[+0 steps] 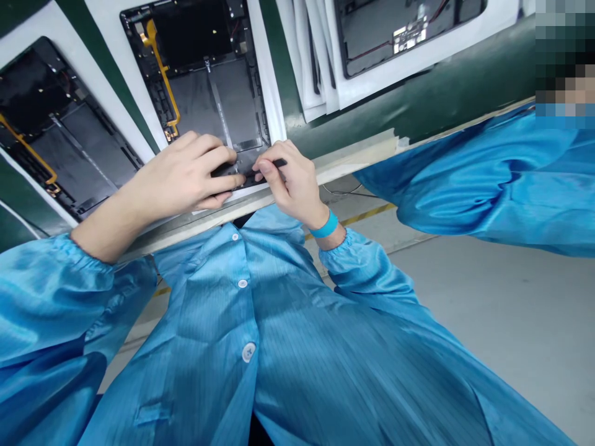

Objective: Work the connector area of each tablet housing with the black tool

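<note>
- Two hands meet at frame centre, over the lower edge of the opened tablet point(209, 93).
- Left hand point(181, 176): fingers curled, pressing on it.
- Right hand point(290, 183): fingers pinch a thin black tool point(277, 163).

A dark green bench point(441, 93) with pale edging stands above grey floor point(511, 297) crossed by a yellow line point(367, 215).

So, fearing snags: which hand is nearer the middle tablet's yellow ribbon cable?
Left. The left hand sits below the yellow ribbon cable; the right hand, farther right, pinches a thin black strip.
</note>
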`<move>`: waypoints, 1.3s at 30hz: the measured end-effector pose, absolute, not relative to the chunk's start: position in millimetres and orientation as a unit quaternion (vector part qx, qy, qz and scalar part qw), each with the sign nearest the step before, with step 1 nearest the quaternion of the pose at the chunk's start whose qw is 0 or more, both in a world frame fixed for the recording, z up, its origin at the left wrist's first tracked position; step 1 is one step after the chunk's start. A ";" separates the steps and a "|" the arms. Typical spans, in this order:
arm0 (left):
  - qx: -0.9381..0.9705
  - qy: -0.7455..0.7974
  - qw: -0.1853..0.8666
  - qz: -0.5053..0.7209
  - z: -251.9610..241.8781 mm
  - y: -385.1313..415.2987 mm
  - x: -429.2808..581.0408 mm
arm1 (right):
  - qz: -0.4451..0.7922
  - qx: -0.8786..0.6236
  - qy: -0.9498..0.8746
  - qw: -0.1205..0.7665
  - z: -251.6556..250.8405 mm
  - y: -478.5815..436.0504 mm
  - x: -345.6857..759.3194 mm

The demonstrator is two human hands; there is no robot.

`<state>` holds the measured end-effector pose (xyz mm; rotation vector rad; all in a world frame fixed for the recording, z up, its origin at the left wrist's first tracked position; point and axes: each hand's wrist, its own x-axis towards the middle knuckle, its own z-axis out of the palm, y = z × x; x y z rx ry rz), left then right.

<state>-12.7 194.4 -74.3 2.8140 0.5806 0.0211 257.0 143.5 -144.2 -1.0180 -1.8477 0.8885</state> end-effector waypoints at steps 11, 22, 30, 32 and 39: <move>0.959 0.229 0.163 0.017 -77.8 190.0 -16.5 | 0.347 -0.397 -0.747 0.405 -149.7 147.4 256.4; 0.942 0.258 0.211 0.027 -74.1 189.2 -10.3 | 0.316 -0.385 -0.791 0.354 -154.5 167.4 257.8; 0.955 0.236 0.177 0.019 -76.7 186.7 -13.0 | 0.272 -0.408 -0.792 0.364 -149.0 178.4 270.4; 0.952 0.242 0.185 0.033 -78.2 186.6 -11.7 | 0.283 -0.422 -0.782 0.361 -142.2 174.7 269.7; 0.947 0.248 0.200 0.042 -82.5 186.9 -11.1 | 0.314 -0.494 -0.739 0.333 -125.3 166.1 266.4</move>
